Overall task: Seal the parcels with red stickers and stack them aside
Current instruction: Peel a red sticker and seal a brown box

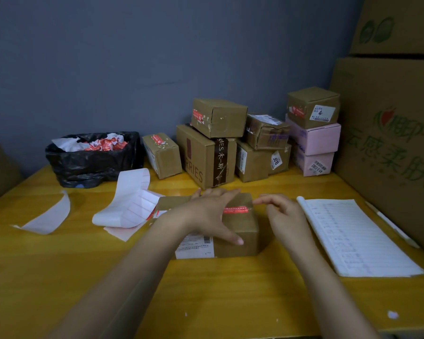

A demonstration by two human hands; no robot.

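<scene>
Head view — the left hand [206,211] is pressing flat on the red sticker [238,210] atop the brown cardboard parcel [241,230]. The right hand [284,214] is hovering alongside — loosely curled, empty.

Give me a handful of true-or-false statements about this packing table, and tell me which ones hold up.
1. The left hand lies flat on top of the parcel. True.
2. The notebook lies to the left of the parcel. False: it lies to its right.
3. The black bag is full of brown boxes. False: it holds crumpled red and white paper scraps.
4. A red sticker sits on the parcel's top. True.
5. The right hand grips scissors. False: it holds nothing visible, its fingers loosely curled beside the parcel.
6. Two pink boxes stand in the stack at the back. True.
</scene>
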